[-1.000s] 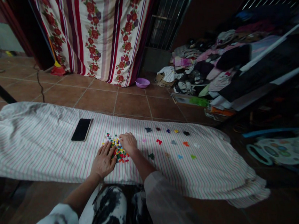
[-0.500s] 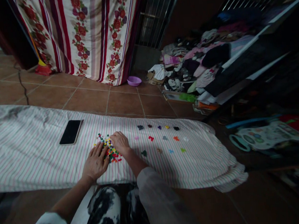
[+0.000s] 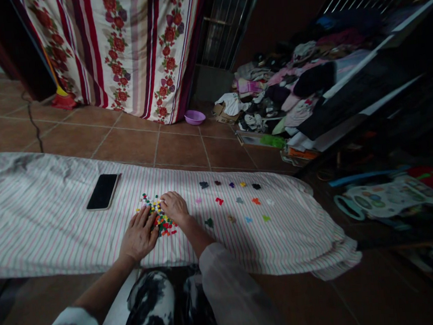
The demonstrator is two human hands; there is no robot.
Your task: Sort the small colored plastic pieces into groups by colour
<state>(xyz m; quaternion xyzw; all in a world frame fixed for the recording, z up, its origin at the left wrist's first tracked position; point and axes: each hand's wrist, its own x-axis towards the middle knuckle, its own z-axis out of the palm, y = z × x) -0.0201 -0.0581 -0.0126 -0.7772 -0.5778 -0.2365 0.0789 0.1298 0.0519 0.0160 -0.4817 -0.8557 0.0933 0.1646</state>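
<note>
Between my hands lies a loose pile of small coloured pieces (image 3: 164, 222), red, yellow, green, white and orange, on a striped cloth (image 3: 54, 212). My left hand (image 3: 141, 232) rests flat at the pile's left side, fingers stretched out with the tips over the pieces. On the far right side of the pile, my right hand (image 3: 175, 206) has its fingers bent and close together, tips down at some white pieces. Whatever is between those fingertips is too small to make out. Right of it, little single-colour clusters sit in rows, among them a red cluster (image 3: 219, 201) and a dark green cluster (image 3: 209, 223).
A black-screened phone (image 3: 103, 191) lies on the cloth to the left. Beyond it are a tiled floor, a purple bowl (image 3: 195, 117), a flowered curtain (image 3: 134, 48) and a red broom (image 3: 63, 101). Heaped clothes (image 3: 285, 83) fill the back right.
</note>
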